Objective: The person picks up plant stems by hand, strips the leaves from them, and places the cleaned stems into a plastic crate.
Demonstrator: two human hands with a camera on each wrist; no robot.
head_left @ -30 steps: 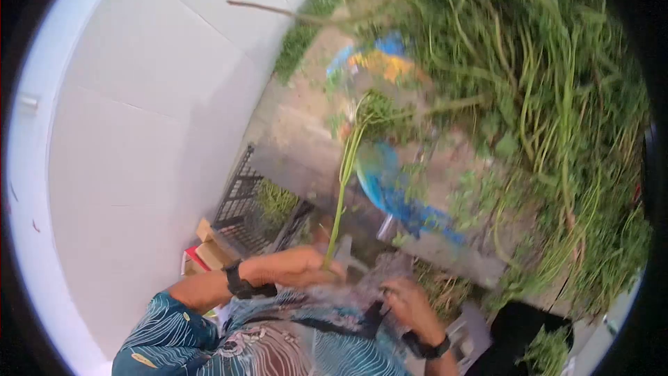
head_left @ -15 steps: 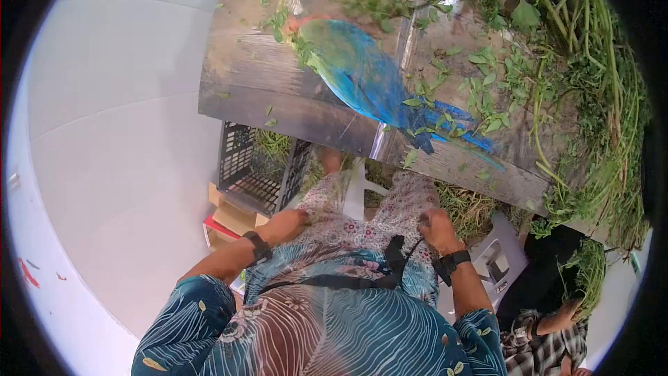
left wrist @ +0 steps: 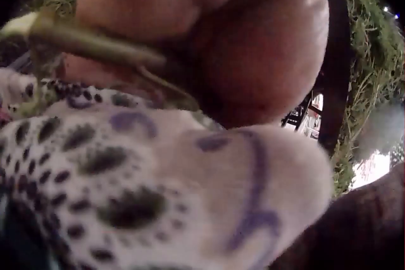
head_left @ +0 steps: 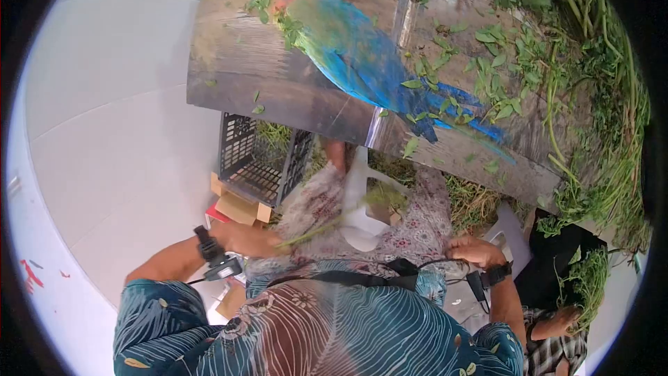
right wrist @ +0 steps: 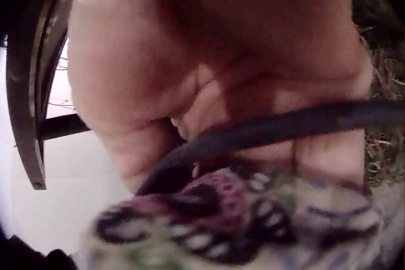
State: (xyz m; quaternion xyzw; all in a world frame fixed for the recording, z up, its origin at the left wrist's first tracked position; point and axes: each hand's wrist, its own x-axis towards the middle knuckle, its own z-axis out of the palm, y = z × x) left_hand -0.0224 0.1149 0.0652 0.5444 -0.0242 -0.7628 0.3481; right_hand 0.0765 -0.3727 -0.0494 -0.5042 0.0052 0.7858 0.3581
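Note:
At the lower left of the head view, the left hand (head_left: 250, 240) holds a thin green stem (head_left: 306, 235) that points toward a blurred leafy clump (head_left: 386, 198) above the lap. In the left wrist view the stem (left wrist: 95, 45) crosses under the curled left hand (left wrist: 266, 42), beside patterned cloth (left wrist: 145, 175). The right hand (head_left: 476, 252) grips an edge of the patterned cloth (head_left: 417, 230) at the right of the lap. Its fingertips are hidden; a dark cord (right wrist: 278, 124) runs across the right hand (right wrist: 221, 55) in the right wrist view, above bunched cloth (right wrist: 253, 226).
A wooden table (head_left: 243, 83) painted with a blue parrot (head_left: 355, 49) bears scattered leaves and piled greens (head_left: 619, 118). Below stand a black crate (head_left: 254, 167), a cardboard box (head_left: 240, 209) and a white stool (head_left: 358, 219). Another person's hand (head_left: 560, 322) holds greens at the lower right.
The hands have moved farther apart, the left one leftward and the right one rightward. The stem, upright at first, now slants low across the lap. The head view has tilted down.

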